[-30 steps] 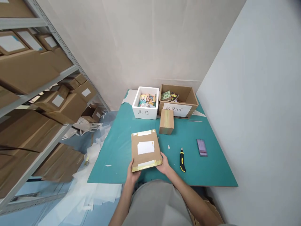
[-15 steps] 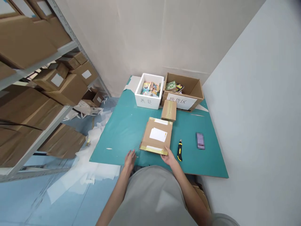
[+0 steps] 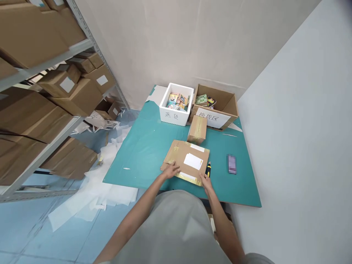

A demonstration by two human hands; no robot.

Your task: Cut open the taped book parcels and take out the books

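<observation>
A flat brown cardboard package (image 3: 183, 157) with white labels and yellowish tape lies near the table's front edge, turned slightly, its left side showing a taped panel. My left hand (image 3: 170, 171) rests on its lower left part with the fingers spread. At the lower right corner, my right hand (image 3: 205, 181) grips the package edge between thumb and fingers. A black and yellow box cutter (image 3: 208, 169) lies just right of the package, partly covered. Behind the package stands a small taped brown box (image 3: 197, 128).
A white foam box (image 3: 173, 116) and an open cardboard box (image 3: 230, 106), both holding small booklets, stand at the back of the green table (image 3: 137, 146). A blurred phone-like object (image 3: 231, 164) lies right. Shelves (image 3: 79, 47) with cartons stand left.
The package has shifted right toward the box cutter, and its left panel now shows. My left hand has moved from the bare table onto the package. My right hand keeps its grip.
</observation>
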